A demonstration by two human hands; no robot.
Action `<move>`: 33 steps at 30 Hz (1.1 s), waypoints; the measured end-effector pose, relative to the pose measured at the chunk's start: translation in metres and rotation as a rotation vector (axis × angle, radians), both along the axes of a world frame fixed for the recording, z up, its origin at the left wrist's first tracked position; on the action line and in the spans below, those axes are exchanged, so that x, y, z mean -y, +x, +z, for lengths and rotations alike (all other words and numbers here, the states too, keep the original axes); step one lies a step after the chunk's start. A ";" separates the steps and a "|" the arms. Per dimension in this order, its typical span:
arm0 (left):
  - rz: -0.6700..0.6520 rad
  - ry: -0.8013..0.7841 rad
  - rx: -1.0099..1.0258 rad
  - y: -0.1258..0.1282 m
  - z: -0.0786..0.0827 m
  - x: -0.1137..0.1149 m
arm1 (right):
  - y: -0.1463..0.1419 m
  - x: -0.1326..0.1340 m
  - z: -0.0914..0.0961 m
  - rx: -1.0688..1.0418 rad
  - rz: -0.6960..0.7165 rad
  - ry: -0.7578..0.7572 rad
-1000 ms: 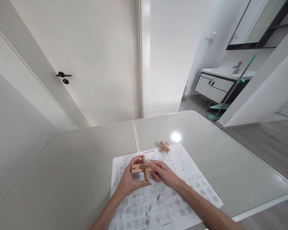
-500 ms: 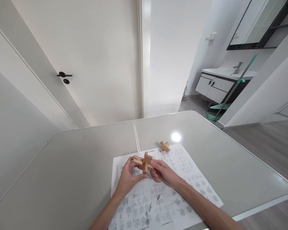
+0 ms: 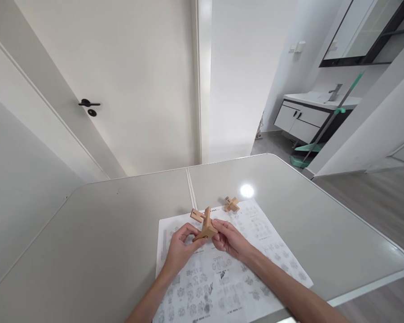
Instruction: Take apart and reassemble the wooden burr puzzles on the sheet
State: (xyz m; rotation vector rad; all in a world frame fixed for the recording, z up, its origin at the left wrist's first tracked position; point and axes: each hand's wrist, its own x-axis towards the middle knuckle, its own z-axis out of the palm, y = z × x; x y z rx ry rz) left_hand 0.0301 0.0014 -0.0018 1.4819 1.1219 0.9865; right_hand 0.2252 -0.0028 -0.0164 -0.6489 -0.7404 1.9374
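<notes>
A partly interlocked wooden burr puzzle (image 3: 207,228) is held just above the printed sheet (image 3: 229,287). My left hand (image 3: 182,244) grips its lower left piece between thumb and fingers. With thumb and fingertips, my right hand (image 3: 230,237) pinches its right side. One notched piece with a dark mark sticks out to the upper left. Where the pieces cross in the middle is partly hidden by my fingers. A second small cluster of crossed wooden pieces (image 3: 231,204) lies at the top edge of the sheet, apart from both hands.
The grey table (image 3: 87,242) has a seam across it and a rounded far right corner. Beyond it stand a closed door (image 3: 148,89) with a black handle, a washbasin cabinet (image 3: 301,117), and a green broom and dustpan (image 3: 301,161).
The held puzzle has been turned and tilted, so the marked piece now points higher to the upper left. Both hands still grip it; my left fingers have shifted to its lower part.
</notes>
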 end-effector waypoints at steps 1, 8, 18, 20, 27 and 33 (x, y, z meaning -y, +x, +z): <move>0.001 -0.009 0.006 0.000 0.000 0.000 | 0.000 -0.001 0.000 -0.003 -0.009 -0.004; 0.130 0.009 0.043 -0.009 0.011 -0.008 | 0.007 -0.006 -0.002 -0.023 -0.118 -0.011; 0.332 0.470 -0.755 -0.039 -0.015 -0.031 | 0.009 -0.003 0.000 0.045 -0.075 0.059; 0.406 0.511 -0.842 -0.039 -0.017 -0.030 | 0.009 -0.003 -0.001 0.058 -0.069 0.072; 0.109 0.141 -0.182 -0.019 0.009 -0.015 | 0.006 0.003 -0.001 0.190 0.015 0.240; -0.129 -0.156 0.142 -0.007 0.012 -0.007 | 0.005 0.007 0.004 0.235 0.076 0.352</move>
